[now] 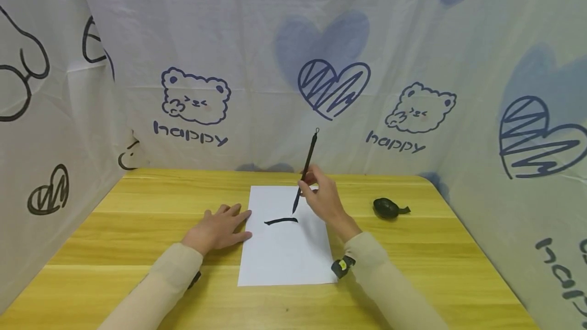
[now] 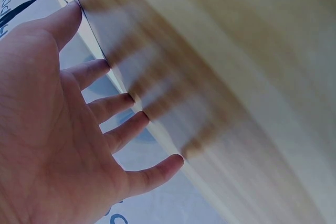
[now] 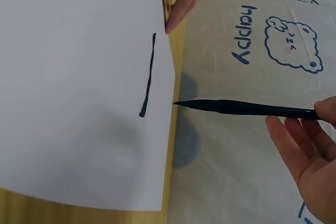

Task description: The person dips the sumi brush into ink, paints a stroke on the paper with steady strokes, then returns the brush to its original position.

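My right hand (image 1: 323, 197) pinches a dark writing brush (image 1: 309, 159) partway down its handle, over the upper right of a white paper sheet (image 1: 279, 261). In the right wrist view the pointed tip of the brush (image 3: 226, 106) stands off the page. One black, nearly level ink stroke (image 1: 281, 221) marks the upper half of the sheet. My left hand (image 1: 220, 229) lies with fingers spread, fingertips at the sheet's left edge. The left wrist view shows the palm of that hand (image 2: 68, 114), its fingertips touching the surface.
A small black ink dish (image 1: 386, 208) with a short handle sits to the right of the paper on the yellow wood-grain table (image 1: 151, 208). Light cloth (image 1: 257, 34) printed with hearts and bears hangs behind and at both sides.
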Tool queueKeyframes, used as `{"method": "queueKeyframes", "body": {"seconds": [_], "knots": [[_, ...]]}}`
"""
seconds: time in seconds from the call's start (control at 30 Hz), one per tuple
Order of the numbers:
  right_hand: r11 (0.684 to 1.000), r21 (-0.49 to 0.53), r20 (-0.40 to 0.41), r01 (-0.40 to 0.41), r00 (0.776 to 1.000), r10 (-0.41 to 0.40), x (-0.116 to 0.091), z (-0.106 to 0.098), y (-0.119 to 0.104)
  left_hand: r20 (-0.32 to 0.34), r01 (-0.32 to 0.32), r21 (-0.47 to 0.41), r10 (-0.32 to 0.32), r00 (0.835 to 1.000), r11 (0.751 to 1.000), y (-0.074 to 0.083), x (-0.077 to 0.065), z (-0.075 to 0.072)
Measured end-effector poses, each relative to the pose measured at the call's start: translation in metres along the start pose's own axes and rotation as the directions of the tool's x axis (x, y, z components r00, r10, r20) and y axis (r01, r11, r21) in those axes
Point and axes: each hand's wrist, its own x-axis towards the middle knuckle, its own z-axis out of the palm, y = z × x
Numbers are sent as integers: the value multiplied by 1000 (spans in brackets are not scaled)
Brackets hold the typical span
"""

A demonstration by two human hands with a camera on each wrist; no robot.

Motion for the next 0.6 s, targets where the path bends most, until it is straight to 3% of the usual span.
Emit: {"method": "queueKeyframes", "body": {"seconds": [0.43, 0.6], "knots": [[998, 23, -9, -62, 998, 62, 2, -48, 0, 5, 5, 2, -5, 1000, 1000, 2, -1, -1], [998, -12, -18, -59, 998, 59, 1, -72, 4, -3, 2, 0, -2, 1000, 1000, 2, -1, -1]]}}
